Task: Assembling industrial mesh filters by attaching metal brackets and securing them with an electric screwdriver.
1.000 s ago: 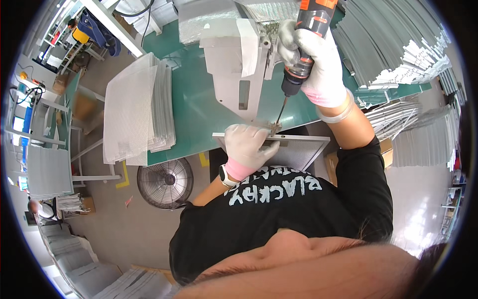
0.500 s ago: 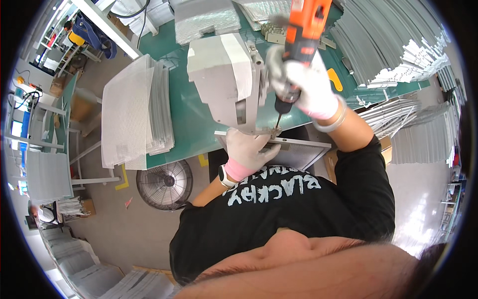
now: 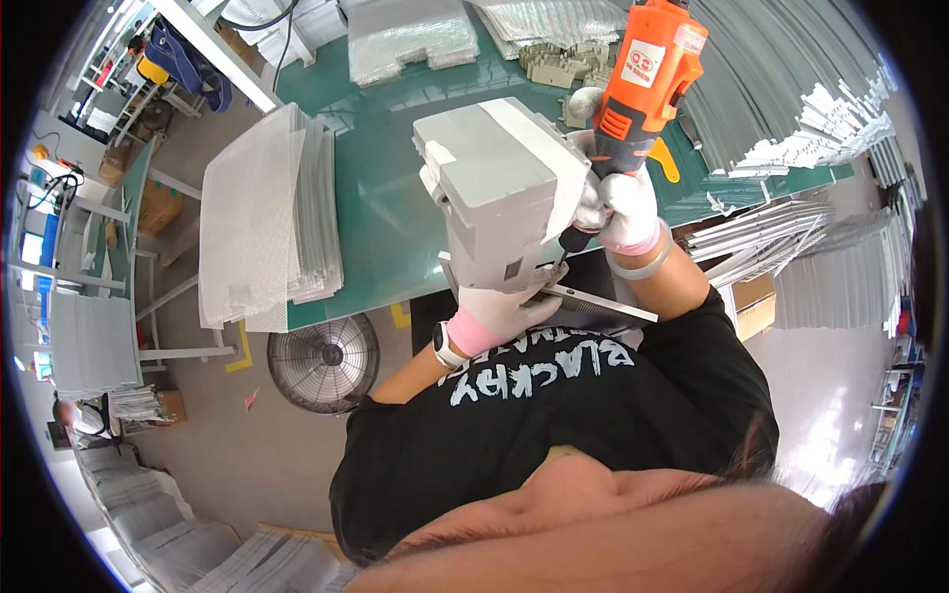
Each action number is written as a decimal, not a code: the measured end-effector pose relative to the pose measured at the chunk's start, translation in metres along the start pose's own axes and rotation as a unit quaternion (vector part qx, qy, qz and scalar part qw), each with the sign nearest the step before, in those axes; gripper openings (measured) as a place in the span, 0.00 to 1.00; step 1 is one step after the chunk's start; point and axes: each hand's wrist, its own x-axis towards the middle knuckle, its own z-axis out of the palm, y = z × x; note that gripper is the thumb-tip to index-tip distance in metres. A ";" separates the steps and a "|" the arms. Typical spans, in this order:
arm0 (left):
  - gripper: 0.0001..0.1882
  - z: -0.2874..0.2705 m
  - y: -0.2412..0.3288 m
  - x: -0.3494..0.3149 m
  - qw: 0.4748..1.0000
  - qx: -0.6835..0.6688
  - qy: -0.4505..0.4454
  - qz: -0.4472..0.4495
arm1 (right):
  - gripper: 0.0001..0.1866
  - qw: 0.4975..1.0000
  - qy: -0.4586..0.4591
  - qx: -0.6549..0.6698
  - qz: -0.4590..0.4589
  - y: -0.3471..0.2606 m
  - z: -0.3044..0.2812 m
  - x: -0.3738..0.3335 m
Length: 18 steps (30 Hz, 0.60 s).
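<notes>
A grey box-shaped housing (image 3: 499, 188) with a pale strip down its side is tilted at the table's near edge. Its lower end meets a thin silver-framed panel (image 3: 615, 304) close to my chest. My gloved left hand (image 3: 494, 314) is closed around the housing's lower end, beside the panel; part of the fingers is hidden. In my gloved right hand (image 3: 625, 210) is an orange and black power screwdriver (image 3: 638, 84), gripped near its chuck. Its bit points down at the joint between housing and panel; whether it touches a screw I cannot tell.
The green table (image 3: 381, 217) carries a stack of mesh sheets (image 3: 262, 217) at left, bubble-wrapped sheets (image 3: 410, 40) at the back, small beige parts (image 3: 559, 67), a yellow tool (image 3: 665, 161) and stacked grey strips (image 3: 781, 89) at right. A floor fan (image 3: 324, 364) stands below left.
The housing has turned and tipped, showing more of its top. The power screwdriver and my right hand have shifted right and slightly down. My left hand keeps its place.
</notes>
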 end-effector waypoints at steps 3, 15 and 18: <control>0.19 0.012 -0.010 -0.002 1.000 -0.018 0.000 0.022 | 0.37 1.000 -0.003 0.016 0.001 0.003 -0.010 -0.007; 0.21 0.004 -0.005 -0.001 0.998 -0.042 -0.054 0.011 | 0.39 0.997 0.000 0.073 -0.013 0.014 -0.008 -0.005; 0.20 -0.002 -0.002 0.001 1.000 0.017 -0.020 0.010 | 0.37 0.999 -0.030 0.015 0.032 -0.002 -0.002 0.007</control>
